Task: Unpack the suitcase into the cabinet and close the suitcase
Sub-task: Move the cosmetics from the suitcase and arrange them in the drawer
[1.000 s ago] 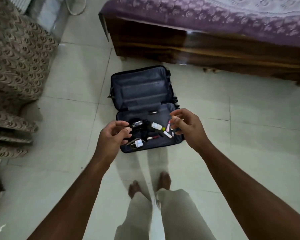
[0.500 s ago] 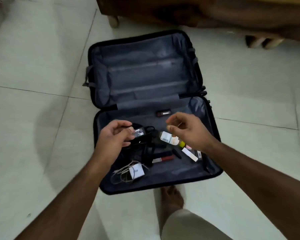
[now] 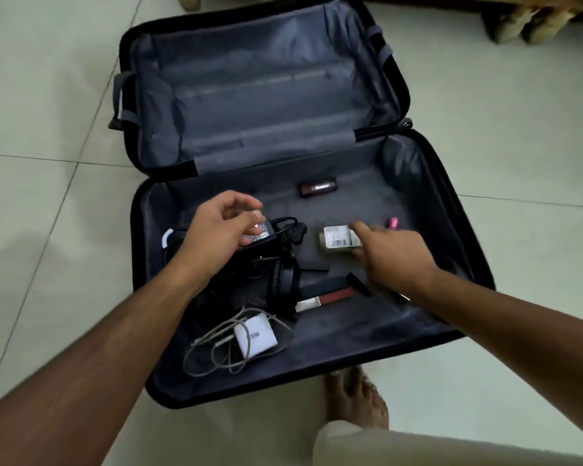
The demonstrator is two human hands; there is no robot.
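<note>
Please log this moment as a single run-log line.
suitcase: open on floor | left hand: over black charger | right hand: touching labelled bottle | unpacking unfinished

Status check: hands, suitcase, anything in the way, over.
Left hand loosely curled over the black charger, grip unclear. Right hand reaching the small labelled bottle, fingers straight. Suitcase open on the floor, still holding small items. Nothing blocking.
</note>
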